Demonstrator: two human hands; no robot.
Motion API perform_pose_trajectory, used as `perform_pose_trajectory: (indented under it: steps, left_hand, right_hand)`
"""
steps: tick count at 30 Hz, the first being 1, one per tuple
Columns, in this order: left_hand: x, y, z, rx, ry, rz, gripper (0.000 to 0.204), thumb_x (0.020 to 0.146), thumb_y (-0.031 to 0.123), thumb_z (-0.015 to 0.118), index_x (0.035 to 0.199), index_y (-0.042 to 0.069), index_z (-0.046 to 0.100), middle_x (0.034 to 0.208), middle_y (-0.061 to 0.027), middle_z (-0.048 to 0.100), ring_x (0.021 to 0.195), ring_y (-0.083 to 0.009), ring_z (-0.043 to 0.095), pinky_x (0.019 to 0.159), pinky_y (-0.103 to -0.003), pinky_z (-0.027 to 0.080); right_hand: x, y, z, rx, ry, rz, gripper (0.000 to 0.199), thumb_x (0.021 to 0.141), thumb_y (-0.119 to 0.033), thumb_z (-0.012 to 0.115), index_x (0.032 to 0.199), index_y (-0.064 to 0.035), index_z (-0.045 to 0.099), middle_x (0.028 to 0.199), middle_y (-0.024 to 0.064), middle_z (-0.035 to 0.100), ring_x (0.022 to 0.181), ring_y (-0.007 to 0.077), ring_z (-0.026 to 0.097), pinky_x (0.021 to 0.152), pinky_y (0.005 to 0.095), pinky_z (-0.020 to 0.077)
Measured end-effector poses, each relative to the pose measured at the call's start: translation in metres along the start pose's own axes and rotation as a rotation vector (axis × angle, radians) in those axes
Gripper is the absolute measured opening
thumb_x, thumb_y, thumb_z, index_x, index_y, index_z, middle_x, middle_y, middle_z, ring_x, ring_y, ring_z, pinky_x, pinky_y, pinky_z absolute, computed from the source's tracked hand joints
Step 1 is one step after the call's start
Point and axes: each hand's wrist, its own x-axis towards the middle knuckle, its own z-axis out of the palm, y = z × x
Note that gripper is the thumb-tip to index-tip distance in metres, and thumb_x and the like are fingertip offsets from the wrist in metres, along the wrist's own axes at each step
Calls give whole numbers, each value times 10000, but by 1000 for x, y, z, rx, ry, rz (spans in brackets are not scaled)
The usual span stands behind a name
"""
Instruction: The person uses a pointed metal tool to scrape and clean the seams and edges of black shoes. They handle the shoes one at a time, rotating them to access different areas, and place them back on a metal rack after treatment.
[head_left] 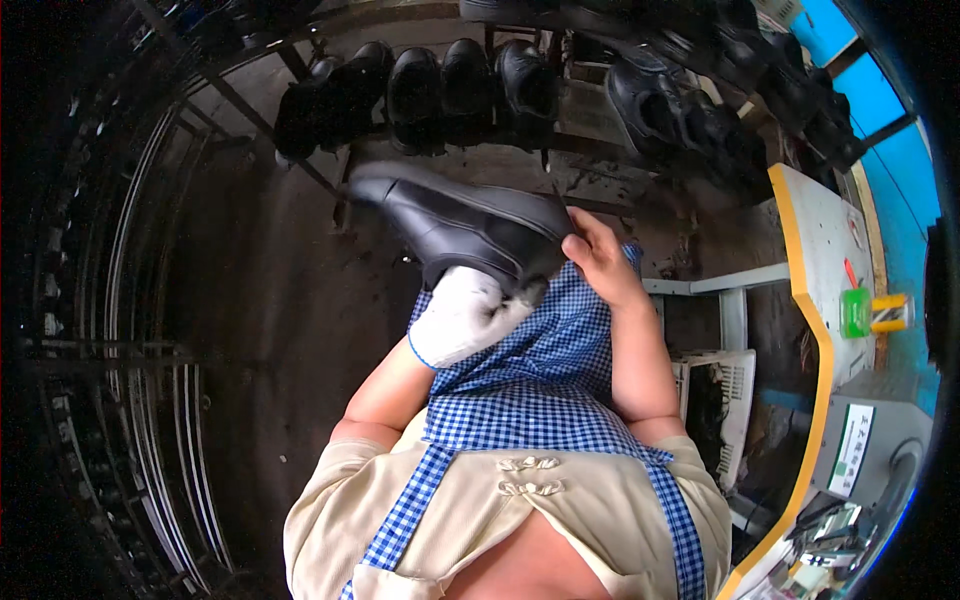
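Boot [465, 225]: our gloved left hand [465, 315] props it from beneath; bare right hand [598, 255] pinches its heel, steadying it.

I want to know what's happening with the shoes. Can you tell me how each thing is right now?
Black boot: lifted off the rack, lying sideways, held in both hands.
Left hand: in a white glove, under the boot's sole.
Right hand: bare, gripping the boot's back edge.
Row of black boots: sitting on the rack, untouched.
White crate: standing beside the table; contents unclear.
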Motion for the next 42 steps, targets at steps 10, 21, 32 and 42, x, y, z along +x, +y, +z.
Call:
perform_pose_trajectory:
  steps: [10,21,32,42]
  left_hand:
    - [-12,18,-27,153,-397,67,306,810,161,694,1068,10,628,1030,-212,639,913,-371,640,772,-425,519]
    - [-2,-23,-49,-781,612,-321,708,910,58,597,1521,95,240,1475,-132,393,1312,-256,440,1075,-390,395]
    - [0,-27,-43,-848,719,-206,696,729,84,782,1341,20,457,1275,-113,550,1144,-220,561,1004,-368,467]
    - [4,-15,-41,-192,546,-14,640,677,274,846,1185,-13,583,1083,-99,563,1015,-220,584,902,-342,480]
  right_hand:
    - [-22,28,-1,267,50,241,726,766,-306,728,1359,22,468,1243,103,585,1162,197,542,1019,319,395]
    - [-51,80,-6,908,-218,174,885,828,-579,647,1437,7,385,1445,182,452,1290,317,492,1090,451,404]
    - [-57,95,-24,241,48,417,539,928,-274,612,1369,6,477,1296,116,585,1177,252,561,1003,379,438]
    - [-47,68,1,157,22,231,237,956,-121,590,1174,-28,603,1106,73,651,869,125,634,698,259,480]
